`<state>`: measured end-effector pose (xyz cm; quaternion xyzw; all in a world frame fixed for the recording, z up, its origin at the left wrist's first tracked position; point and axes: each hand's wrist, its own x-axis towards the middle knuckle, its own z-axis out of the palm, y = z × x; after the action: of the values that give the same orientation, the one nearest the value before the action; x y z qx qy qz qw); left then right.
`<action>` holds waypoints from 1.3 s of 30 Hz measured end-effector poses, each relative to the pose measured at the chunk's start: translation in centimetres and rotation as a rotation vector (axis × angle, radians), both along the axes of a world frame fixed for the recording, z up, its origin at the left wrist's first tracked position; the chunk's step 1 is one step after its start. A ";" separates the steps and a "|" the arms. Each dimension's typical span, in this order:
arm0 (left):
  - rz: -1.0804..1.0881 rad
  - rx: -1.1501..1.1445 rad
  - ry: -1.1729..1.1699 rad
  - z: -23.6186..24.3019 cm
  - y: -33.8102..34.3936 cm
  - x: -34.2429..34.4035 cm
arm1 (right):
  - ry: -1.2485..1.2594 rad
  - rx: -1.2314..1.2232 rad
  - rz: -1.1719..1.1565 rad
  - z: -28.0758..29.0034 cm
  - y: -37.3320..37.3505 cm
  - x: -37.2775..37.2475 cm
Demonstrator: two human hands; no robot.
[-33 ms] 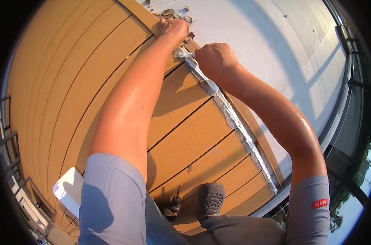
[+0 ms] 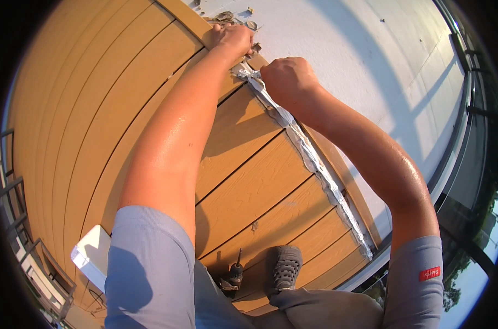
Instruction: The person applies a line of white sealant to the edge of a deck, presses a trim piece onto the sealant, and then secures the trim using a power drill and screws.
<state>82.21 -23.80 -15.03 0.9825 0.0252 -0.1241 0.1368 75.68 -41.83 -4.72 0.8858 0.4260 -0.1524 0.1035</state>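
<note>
My left hand [image 2: 233,39] is closed at the upper end of a trim board [image 2: 186,16], beside torn scraps [image 2: 224,18] on the light surface; what its fingers hold is hidden. Just right of it, my right hand [image 2: 287,77] is curled into a fist at the top of a crumpled white strip [image 2: 314,159], with whatever it grips hidden underneath. This strip runs down to the lower right along the ends of tan deck boards [image 2: 243,170], next to a narrow tan board [image 2: 342,175].
A drill [image 2: 232,277] stands on the deck beside my shoe [image 2: 283,266]. A white box-like object [image 2: 92,249] sits at lower left. Dark metal frames [image 2: 13,197] line the left edge. A pale surface [image 2: 369,55] extends at upper right, bordered by a dark railing [image 2: 473,109].
</note>
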 end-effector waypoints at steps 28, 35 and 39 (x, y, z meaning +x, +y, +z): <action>-0.281 -0.324 -0.613 1.2 2.3 -14.4 | -0.086 -0.012 -0.053 -0.7 0.5 -1.3; -0.253 -0.279 -0.567 0.4 1.5 -14.1 | -0.075 -0.043 -0.051 -0.8 -0.1 -1.4; -0.260 -0.262 -0.581 0.3 1.6 -14.3 | -0.063 -0.014 -0.118 -0.1 -0.8 -1.2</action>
<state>67.93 -22.16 -14.70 0.9459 -0.1562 0.1422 0.2462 74.45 -42.59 -4.82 0.9129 0.3686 -0.1333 0.1138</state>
